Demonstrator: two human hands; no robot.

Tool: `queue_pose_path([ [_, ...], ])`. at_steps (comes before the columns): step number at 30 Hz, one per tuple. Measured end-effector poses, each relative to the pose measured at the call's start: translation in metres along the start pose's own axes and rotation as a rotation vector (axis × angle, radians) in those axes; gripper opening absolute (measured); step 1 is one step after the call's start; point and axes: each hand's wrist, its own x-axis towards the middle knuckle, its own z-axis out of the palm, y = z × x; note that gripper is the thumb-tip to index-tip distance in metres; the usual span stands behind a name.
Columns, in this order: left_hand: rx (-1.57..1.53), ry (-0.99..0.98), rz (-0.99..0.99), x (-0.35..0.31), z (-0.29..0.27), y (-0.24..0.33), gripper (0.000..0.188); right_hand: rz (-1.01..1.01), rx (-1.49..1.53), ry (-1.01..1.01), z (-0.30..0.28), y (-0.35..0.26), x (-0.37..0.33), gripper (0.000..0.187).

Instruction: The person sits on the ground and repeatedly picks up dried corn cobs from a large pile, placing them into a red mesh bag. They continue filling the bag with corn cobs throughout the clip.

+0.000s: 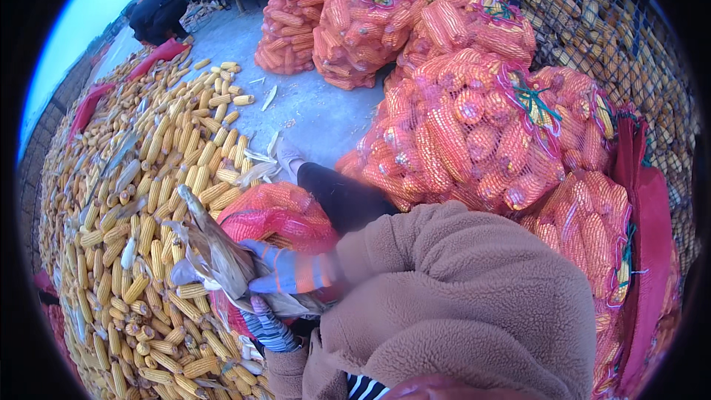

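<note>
Both my gloved hands are on an ear of corn in dry, pale husk point(226, 255), held tilted over the near edge of the corn pile. My right hand point(285, 268), in a blue and orange glove, closes over the husk from above. Below it my left hand point(272, 328), in a striped glove, wraps the lower part of the same ear. Loose husk leaves flare out at its left side, and I see no bare kernels on it. A red mesh sack point(278, 211) sits just behind and beneath my hands, its mouth partly hidden by them.
A big heap of yellow corn cobs point(159, 200) spreads along the left. Several filled red mesh sacks point(459, 126) tied with green string stand at the right, before a wire-mesh corn crib point(592, 22). Husk scraps point(269, 98) lie on the concrete. Another person point(158, 18) bends far left.
</note>
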Motion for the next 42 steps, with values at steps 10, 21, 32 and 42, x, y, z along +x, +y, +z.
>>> queue_pose_path([
  [10, 0.120, -0.072, -0.120, -0.019, -0.007, 0.004, 0.053, -0.561, 0.103, 0.402, -0.145, -0.105, 0.018, 0.062],
  [21, -0.107, 0.053, -0.420, -0.045, -0.064, -0.045, 0.039, -0.951, 1.004, 1.039, -0.325, -0.194, -0.016, 0.034],
  [32, -0.065, 0.362, -0.501, -0.053, -0.125, -0.072, 0.042, -0.297, 0.582, 0.757, -0.222, -0.108, 0.006, 0.020],
  [42, 0.169, 1.178, -0.438, -0.220, -0.282, -0.112, 0.030, 0.018, -0.368, 0.279, -0.108, 0.028, 0.033, 0.058],
])
